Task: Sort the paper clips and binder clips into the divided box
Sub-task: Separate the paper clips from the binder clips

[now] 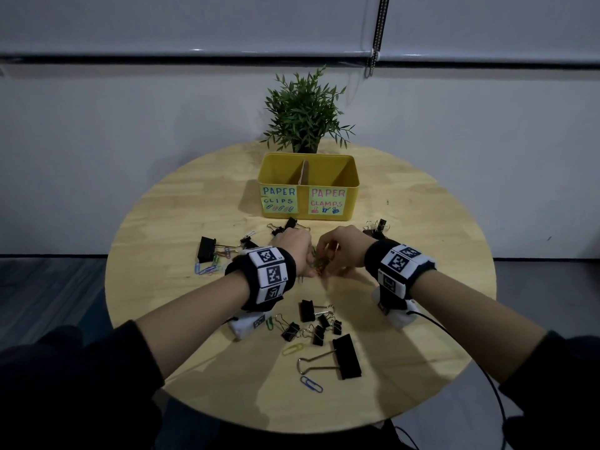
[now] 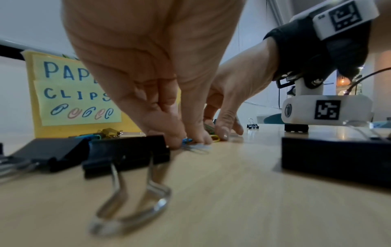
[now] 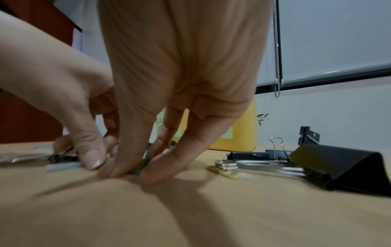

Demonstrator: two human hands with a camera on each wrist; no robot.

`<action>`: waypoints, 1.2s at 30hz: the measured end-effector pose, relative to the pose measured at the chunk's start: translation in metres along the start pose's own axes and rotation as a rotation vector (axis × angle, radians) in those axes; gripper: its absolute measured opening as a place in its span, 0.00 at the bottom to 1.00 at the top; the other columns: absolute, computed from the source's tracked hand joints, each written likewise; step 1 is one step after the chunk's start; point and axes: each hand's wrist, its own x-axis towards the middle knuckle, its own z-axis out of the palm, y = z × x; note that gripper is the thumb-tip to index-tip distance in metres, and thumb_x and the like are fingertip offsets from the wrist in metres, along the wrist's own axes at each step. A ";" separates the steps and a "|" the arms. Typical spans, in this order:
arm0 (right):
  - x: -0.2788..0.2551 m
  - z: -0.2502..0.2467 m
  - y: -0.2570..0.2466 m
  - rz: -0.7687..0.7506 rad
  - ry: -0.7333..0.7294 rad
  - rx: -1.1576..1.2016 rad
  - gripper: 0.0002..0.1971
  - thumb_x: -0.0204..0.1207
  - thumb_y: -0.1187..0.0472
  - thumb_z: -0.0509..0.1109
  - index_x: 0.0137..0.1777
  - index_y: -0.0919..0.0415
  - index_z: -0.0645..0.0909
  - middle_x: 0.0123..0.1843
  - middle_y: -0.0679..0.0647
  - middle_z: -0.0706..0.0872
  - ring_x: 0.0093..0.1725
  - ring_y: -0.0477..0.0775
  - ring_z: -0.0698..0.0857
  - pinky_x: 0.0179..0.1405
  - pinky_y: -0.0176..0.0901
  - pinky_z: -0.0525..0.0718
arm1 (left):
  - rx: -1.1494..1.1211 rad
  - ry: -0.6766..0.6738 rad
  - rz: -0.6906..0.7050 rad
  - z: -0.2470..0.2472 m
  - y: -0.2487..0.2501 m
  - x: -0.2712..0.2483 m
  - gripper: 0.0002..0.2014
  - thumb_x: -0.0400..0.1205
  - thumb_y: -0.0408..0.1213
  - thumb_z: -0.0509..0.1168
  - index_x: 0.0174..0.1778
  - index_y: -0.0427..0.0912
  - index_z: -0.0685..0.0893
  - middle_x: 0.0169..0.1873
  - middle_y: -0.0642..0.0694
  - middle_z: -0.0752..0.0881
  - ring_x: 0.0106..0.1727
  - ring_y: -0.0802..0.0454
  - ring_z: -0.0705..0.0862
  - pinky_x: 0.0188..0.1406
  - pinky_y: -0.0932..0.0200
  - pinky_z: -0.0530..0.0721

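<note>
The yellow divided box [image 1: 352, 185] stands at the back of the round table, its left half labelled PAPER CLIPS [image 2: 76, 90] and its right half PAPER CLAMPS. Both hands meet in front of it over a small heap of coloured paper clips [image 1: 319, 266]. My left hand [image 2: 186, 142] pinches a blue paper clip [image 2: 188, 139] against the tabletop. My right hand [image 3: 135, 173] pinches a green paper clip [image 3: 146, 163] between thumb and fingers. Black binder clips lie scattered, among them a large one [image 1: 346, 356] and several small ones [image 1: 311, 323] near me.
A potted plant [image 1: 305, 115] stands behind the box. More binder clips lie at the left [image 1: 206, 249] and right [image 1: 376, 227], with loose paper clips at the left [image 1: 207, 267] and near the front edge [image 1: 311, 384]. A cable [image 1: 454, 339] trails from my right wrist.
</note>
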 end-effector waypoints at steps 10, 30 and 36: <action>-0.007 0.007 -0.007 -0.014 -0.022 -0.090 0.10 0.74 0.60 0.72 0.53 0.61 0.87 0.53 0.58 0.90 0.44 0.51 0.82 0.45 0.41 0.82 | 0.224 -0.032 0.170 0.002 -0.001 -0.004 0.03 0.75 0.26 0.64 0.37 0.36 0.82 0.39 0.40 0.83 0.48 0.37 0.84 0.50 0.45 0.86; 0.021 -0.079 -0.017 -0.016 0.190 0.381 0.02 0.73 0.65 0.74 0.42 0.64 0.86 0.35 0.52 0.89 0.32 0.43 0.87 0.40 0.38 0.90 | -0.460 0.268 0.223 -0.115 -0.084 0.006 0.03 0.76 0.26 0.72 0.41 0.30 0.87 0.30 0.41 0.88 0.26 0.58 0.87 0.34 0.60 0.89; 0.086 -0.110 -0.050 0.054 0.352 0.846 0.02 0.75 0.69 0.72 0.45 0.67 0.83 0.42 0.61 0.89 0.35 0.50 0.89 0.39 0.37 0.90 | -0.817 0.673 0.140 -0.129 -0.094 0.036 0.02 0.76 0.23 0.70 0.40 0.30 0.84 0.28 0.38 0.84 0.22 0.59 0.85 0.31 0.61 0.90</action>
